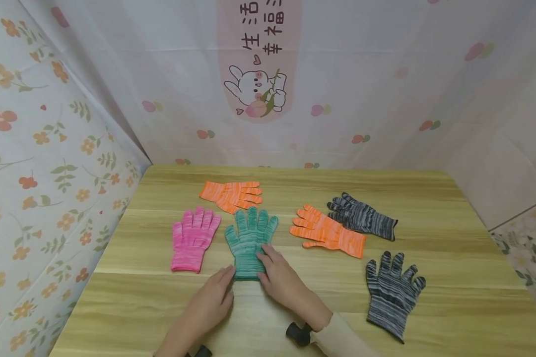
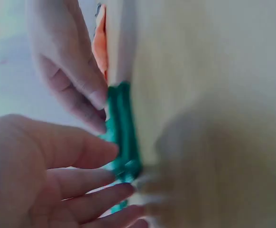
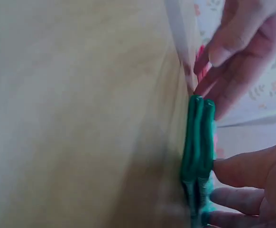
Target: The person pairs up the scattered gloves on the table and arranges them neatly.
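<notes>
Two green knit gloves [image 1: 248,248], stacked one over the other, lie flat on the table with the fingers pointing away from me. In the right wrist view the cuffs of the green gloves [image 3: 198,137] show as layered folds. My left hand [image 1: 212,295] is at the left corner of the cuff, its fingers fairly straight and touching the edge. On the right side, my right hand [image 1: 282,277] rests its extended fingers on the top glove and cuff. A pink glove [image 1: 193,240] lies left of the green pair.
Behind the green pair lies an orange glove [image 1: 232,194]. Another orange glove [image 1: 328,230] lies to the right, touching a black-and-grey glove [image 1: 366,218]. A second black-and-grey glove [image 1: 393,295] sits nearer on the right. Patterned cloth [image 1: 362,84] hangs behind the wooden table [image 1: 129,292].
</notes>
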Available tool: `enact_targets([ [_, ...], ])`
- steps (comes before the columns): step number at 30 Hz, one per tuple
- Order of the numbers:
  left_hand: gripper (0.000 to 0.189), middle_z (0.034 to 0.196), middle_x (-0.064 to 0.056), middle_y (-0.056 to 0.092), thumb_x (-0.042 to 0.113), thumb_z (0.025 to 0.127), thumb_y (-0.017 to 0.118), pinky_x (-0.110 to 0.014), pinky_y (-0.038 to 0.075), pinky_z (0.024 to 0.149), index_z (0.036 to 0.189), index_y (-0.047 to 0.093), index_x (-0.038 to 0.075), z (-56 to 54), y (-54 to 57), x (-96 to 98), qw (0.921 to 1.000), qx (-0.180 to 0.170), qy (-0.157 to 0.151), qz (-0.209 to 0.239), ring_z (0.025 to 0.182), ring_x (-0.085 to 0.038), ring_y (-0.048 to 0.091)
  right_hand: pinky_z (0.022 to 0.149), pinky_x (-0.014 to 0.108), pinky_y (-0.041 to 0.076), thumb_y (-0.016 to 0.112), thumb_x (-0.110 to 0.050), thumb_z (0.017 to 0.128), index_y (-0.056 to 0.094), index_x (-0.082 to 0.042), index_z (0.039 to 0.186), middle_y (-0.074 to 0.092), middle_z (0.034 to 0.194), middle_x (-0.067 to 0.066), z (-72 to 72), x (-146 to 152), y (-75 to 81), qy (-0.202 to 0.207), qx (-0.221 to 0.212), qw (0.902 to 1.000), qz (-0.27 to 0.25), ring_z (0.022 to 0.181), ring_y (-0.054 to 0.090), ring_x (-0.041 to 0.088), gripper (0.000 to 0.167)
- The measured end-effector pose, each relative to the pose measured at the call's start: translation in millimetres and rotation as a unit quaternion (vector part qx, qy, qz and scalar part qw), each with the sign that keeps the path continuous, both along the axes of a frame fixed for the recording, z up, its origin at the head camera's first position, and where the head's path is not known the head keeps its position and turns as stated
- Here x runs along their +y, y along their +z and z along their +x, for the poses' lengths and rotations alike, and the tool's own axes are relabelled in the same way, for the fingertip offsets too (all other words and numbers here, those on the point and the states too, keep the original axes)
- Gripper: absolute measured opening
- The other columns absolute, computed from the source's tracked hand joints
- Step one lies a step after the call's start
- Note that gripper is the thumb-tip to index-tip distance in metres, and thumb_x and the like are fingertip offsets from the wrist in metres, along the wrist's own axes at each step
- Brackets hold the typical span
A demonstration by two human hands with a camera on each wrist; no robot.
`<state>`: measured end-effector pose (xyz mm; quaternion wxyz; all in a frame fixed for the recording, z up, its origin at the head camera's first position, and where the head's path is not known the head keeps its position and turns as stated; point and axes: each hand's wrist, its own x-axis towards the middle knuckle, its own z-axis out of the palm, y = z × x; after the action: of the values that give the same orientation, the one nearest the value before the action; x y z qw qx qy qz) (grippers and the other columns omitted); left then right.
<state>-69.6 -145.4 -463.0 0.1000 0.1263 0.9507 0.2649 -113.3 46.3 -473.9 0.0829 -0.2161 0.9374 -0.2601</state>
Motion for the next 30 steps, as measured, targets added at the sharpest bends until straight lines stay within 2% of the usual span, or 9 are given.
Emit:
enact_targets([
  [5,0.052,0.135,-0.018,0.048,0.012,0.088,0.058,-0.049,0.037,0.103,0.136,0.044,-0.001,11.3,-13.3,3.3,0.9991,0.023,0.025,0.025,0.127,-0.035,0.043,0.111,0.051,0.024,0.051,-0.021,0.095,0.041,0.002,0.138,0.024,0.152,0.018,5.6,1,-7.1,-0.004,-0.030,0.9993,-0.020,0.140,0.023,0.031,0.049],
  [10,0.055,0.134,-0.014,0.048,0.013,0.087,0.060,-0.048,0.039,0.101,0.137,0.043,-0.001,11.2,-18.8,6.4,0.9984,0.041,0.035,0.018,0.125,-0.033,0.043,0.111,0.058,0.016,0.048,-0.022,0.097,0.038,-0.001,0.140,0.021,0.152,0.018,2.3,1,-10.8,0.002,-0.039,0.9989,-0.025,0.141,0.018,0.035,0.050],
  [16,0.053,0.123,-0.014,0.051,0.012,0.085,0.063,-0.050,0.041,0.094,0.134,0.048,-0.001,-0.2,-23.0,5.2,0.9959,0.072,0.051,0.017,0.113,-0.032,0.047,0.110,0.062,0.011,0.045,-0.027,0.098,0.036,-0.004,0.142,0.020,0.153,0.018,-5.0,-2,-9.4,0.004,-0.047,0.9988,-0.011,0.141,0.015,0.037,0.051],
  [18,0.052,0.120,-0.014,0.052,0.012,0.084,0.063,-0.049,0.042,0.092,0.132,0.049,-0.001,-5.3,-24.8,4.8,0.9951,0.073,0.063,0.022,0.109,-0.031,0.047,0.110,0.063,0.010,0.045,-0.027,0.098,0.036,-0.004,0.142,0.020,0.153,0.017,-7.2,-3,-7.8,0.003,-0.051,0.9987,-0.005,0.141,0.014,0.038,0.051],
  [21,0.048,0.110,-0.013,0.054,0.010,0.083,0.064,-0.046,0.044,0.085,0.128,0.053,-0.002,-14.1,-25.8,4.7,0.9932,0.061,0.086,0.050,0.100,-0.029,0.049,0.109,0.064,0.009,0.046,-0.028,0.097,0.036,-0.005,0.143,0.020,0.153,0.017,-10.1,-4,-4.6,0.001,-0.058,0.9983,-0.005,0.141,0.014,0.038,0.052],
  [26,0.036,0.088,-0.005,0.053,0.010,0.084,0.064,-0.029,0.040,0.069,0.117,0.058,-0.003,-28.8,-25.1,4.1,0.9872,0.036,0.109,0.110,0.079,-0.015,0.046,0.109,0.064,0.009,0.056,-0.030,0.092,0.036,-0.005,0.143,0.020,0.153,0.016,-13.5,-3,-1.2,0.003,-0.077,0.9970,-0.009,0.142,0.013,0.037,0.060],
  [30,0.029,0.080,-0.001,0.053,0.011,0.086,0.064,-0.023,0.036,0.063,0.112,0.060,-0.001,-34.1,-23.7,4.2,0.9861,0.031,0.113,0.117,0.072,-0.010,0.042,0.108,0.065,0.009,0.061,-0.028,0.089,0.036,-0.005,0.143,0.020,0.153,0.017,-15.0,-2,1.4,0.008,-0.089,0.9959,-0.013,0.142,0.013,0.038,0.064],
])
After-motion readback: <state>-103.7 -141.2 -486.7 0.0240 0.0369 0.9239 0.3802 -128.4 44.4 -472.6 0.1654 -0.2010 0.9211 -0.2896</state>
